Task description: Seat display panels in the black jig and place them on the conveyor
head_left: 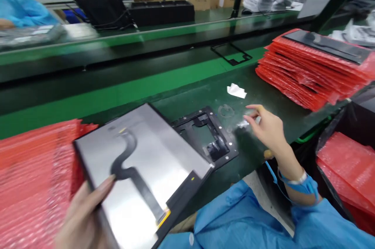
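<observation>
My left hand (pixel 88 212) grips an LCD panel (pixel 164 151) by its near left edge, thumb on the back. That silvery back faces up and carries a dark flex cable (pixel 143 186) with a yellow-edged connector. The panel is tilted and covers part of a black frame (pixel 225 149) lying on the bench. To the right of the frame, my right hand (pixel 268 128) is raised with thumb and forefinger nearly together. Something small, clear and shiny is at those fingertips; whether they hold it cannot be made out. A round clear film (pixel 226 111) lies close by.
Red bubble-wrap sleeves (pixel 35 171) lie at the left, and a tall stack of them (pixel 304 73) stands at the right with a dark panel (pixel 325 44) on top. A white scrap (pixel 236 91) and a thin black frame (pixel 231 54) lie farther back. Co-workers sit across the bench.
</observation>
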The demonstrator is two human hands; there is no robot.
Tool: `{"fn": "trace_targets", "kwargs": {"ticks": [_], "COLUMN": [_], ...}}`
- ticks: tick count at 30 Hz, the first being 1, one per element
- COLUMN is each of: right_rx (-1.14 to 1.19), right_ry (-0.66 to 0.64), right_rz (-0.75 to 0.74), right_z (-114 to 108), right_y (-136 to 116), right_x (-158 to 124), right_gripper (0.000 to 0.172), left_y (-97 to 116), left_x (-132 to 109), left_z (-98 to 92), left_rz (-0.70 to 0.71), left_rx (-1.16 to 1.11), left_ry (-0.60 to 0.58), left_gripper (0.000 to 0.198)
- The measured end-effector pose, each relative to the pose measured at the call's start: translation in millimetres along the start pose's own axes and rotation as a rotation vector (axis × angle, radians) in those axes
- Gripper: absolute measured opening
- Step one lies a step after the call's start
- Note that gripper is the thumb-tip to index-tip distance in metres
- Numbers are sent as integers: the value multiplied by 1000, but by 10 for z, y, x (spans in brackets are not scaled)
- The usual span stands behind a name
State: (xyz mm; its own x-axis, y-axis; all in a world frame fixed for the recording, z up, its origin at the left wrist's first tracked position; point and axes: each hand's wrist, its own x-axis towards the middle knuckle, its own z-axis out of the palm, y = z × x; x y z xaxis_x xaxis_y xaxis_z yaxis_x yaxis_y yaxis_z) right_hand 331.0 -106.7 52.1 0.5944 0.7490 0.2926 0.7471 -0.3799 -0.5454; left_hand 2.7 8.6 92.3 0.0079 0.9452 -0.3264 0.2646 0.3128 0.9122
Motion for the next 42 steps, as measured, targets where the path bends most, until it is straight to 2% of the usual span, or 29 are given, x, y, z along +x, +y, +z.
{"fn": "trace_targets", "kwargs": {"ticks": [1, 2, 4, 6, 8, 10, 12, 14, 16, 18, 20, 21, 22, 24, 29, 33, 42], "right_rx": [95, 195, 306, 297, 268, 295, 397, 552, 721, 896, 1003, 1009, 983, 920, 852, 824, 789], "right_ry": [42, 32, -63, -112, -61, 17, 17, 19, 118, 174, 54, -42, -131, -237, -361, -370, -331], "right_rz": [-169, -373, -784, -1080, -1226, -1269, -1181, -920, -562, -130, 317, 490, 587, 638, 617, 583, 539], "right_z": [-11, -14, 28, 138, 279, 387, 425, 406, 367, 331, 310, 306, 308, 334, 471, 527, 560], "right_y": [-144, -298, -607, -872, -1050, -1125, -1113, -1043, -944, -836, -738, -699, -670, -641, -659, -665, -726], "right_x": [-83, -162, -290, -361, -373, -340, -275, -186, -79, 30, 118, 146, 164, 168, 100, 59, 56], "right_gripper": [27, 30, 31, 25, 24, 24, 24, 24, 24, 19, 19, 23, 27, 35, 40, 39, 37], "left_y": [22, 45, 90, 129, 154, 160, 133, 58, -72, -246, -432, -518, -595, -714, -833, -856, -899], "left_x": [-22, -42, -71, -95, -126, -157, -164, -122, -28, 93, 206, 250, 284, 322, 338, 357, 374], "left_z": [31, 76, 184, 275, 316, 298, 234, 146, 50, -45, -132, -170, -204, -257, -304, -280, -273], "left_rz": [-20, -39, -63, -58, -40, -16, 49, 172, 322, 421, 432, 420, 406, 396, 489, 588, 641], "left_rx": [-86, -185, -371, -512, -587, -630, -648, -628, -535, -364, -165, -74, 7, 132, 394, 559, 646], "left_ry": [23, 34, 5, -63, -119, -173, -271, -363, -340, -219, -122, -99, -89, -109, -285, -323, -342], "left_gripper": [45, 40, 36, 38, 37, 36, 38, 46, 52, 54, 58, 60, 62, 66, 80, 91, 87]}}
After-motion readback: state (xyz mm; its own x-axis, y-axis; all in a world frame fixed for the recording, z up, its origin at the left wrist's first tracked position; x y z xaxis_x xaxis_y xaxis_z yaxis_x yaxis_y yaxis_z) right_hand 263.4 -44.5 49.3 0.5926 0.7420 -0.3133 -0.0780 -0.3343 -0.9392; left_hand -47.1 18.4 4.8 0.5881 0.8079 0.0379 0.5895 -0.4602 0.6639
